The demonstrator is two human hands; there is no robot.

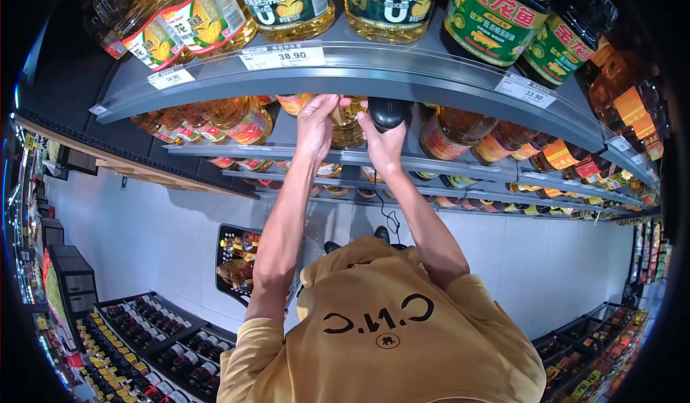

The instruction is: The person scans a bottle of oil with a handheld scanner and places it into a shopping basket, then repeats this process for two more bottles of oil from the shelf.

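Note:
Both of my hands reach under the front lip of an upper shelf [402, 85]. My right hand [384, 144] is closed around a black, rounded handheld device [387, 115]; a thin black cable [390, 220] hangs below that hand. Between my hands is a golden oil bottle [348, 134] on the shelf below. My left hand [318, 124] has its fingers curled together at the bottle's upper left side and seems to grip it. The shelf lip partly hides the bottle's top.
Large oil bottles [392, 7] line the upper shelf above paper price tags [282, 56]. More bottles [248, 122] fill the lower shelves on both sides. A black basket [221, 277] holding bottles stands at lower left, near wine racks [183, 356]. Pale floor [172, 237] lies behind me.

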